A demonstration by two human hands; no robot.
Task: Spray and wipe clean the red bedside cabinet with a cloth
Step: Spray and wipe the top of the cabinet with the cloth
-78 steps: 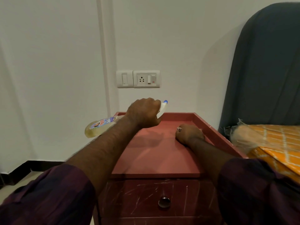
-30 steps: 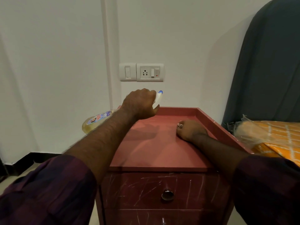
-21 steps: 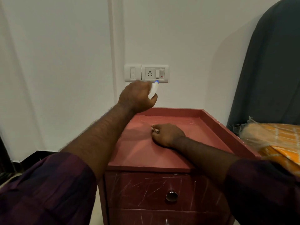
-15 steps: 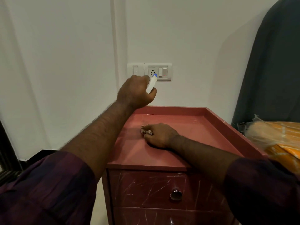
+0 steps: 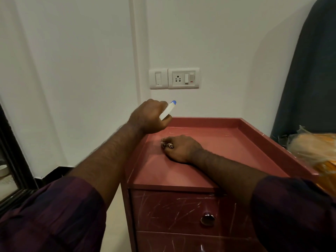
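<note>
1. Head view hid most of the spray bottle (image 5: 167,110). Only its white nozzle with a blue tip stuck out of the left hand (image 5: 148,117), whose fingers were curled round it above the back left corner of the red bedside cabinet (image 5: 227,142).
2. The cloth (image 5: 167,144) was nearly all buried under the right hand (image 5: 181,148), which gripped it against the cabinet top, left of centre. Only a striped scrap showed at the fingertips.
3. An orange bundle (image 5: 314,153) on the right was blurred and cut off by the frame edge.
4. Half a second before, the left hand had been up at the wall socket (image 5: 183,78); it had since dropped lower. Earlier still, the bottle's yellow body had shown beside the arm, and the right hand had lain farther right.
</note>
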